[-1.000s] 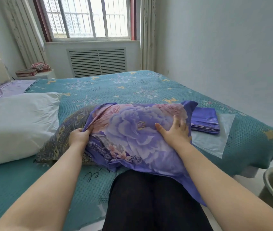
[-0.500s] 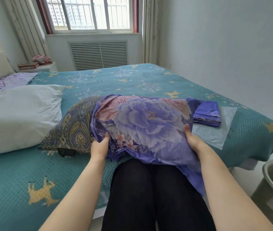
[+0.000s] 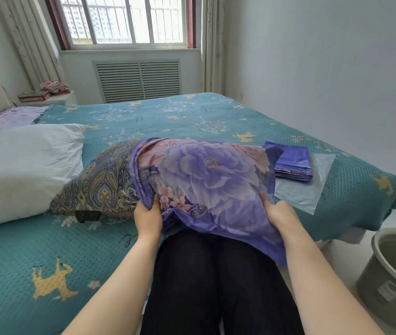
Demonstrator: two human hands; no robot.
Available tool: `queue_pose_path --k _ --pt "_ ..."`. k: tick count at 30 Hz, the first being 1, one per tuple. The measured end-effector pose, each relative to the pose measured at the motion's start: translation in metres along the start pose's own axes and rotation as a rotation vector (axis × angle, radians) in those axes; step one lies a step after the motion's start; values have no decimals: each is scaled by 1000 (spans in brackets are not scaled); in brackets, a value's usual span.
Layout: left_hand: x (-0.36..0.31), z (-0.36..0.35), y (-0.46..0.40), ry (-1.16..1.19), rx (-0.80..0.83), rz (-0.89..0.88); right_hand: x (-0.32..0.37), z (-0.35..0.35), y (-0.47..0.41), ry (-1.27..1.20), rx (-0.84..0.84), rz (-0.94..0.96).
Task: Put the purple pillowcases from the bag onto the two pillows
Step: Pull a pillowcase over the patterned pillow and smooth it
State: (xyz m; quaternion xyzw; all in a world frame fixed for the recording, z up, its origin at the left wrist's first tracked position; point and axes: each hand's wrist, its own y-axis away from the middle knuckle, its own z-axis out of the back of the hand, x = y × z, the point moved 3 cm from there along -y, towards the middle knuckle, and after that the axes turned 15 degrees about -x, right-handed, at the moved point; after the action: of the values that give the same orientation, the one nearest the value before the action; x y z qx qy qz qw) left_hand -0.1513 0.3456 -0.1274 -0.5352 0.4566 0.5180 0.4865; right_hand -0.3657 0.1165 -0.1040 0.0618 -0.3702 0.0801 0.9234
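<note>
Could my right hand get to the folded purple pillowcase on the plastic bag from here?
Probably yes: the folded pillowcase lies uncovered just beyond the right hand, though that hand now grips the floral pillowcase.

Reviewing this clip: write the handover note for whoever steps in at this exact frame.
Left hand grips the purple pillowcase at its open edge; right hand holds its near right side.
Patterned pillow is roughly half covered, its left end still bare.
Second pillowcase lies folded on the clear bag; white pillow lies uncovered at left.
Left: finish this cover, then dress the white pillow.
</note>
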Motion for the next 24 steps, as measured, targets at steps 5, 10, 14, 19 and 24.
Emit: queue_pose_path --k 5,10,14,19,24 --pt "-33 -14 -2 -130 51 -266 17 0 -6 -210 121 -81" --pt "-64 -7 -15 -219 -21 -433 44 5 -7 -692 27 -118" --pt "-99 44 -65 -265 -366 -616 43 24 -47 -1225 -11 -314" --pt "-83 50 -76 -529 -191 -685 31 22 -61 -1108 -162 -312" --pt "-69 45 -69 -741 139 -723 35 46 -54 -1233 -16 -6"
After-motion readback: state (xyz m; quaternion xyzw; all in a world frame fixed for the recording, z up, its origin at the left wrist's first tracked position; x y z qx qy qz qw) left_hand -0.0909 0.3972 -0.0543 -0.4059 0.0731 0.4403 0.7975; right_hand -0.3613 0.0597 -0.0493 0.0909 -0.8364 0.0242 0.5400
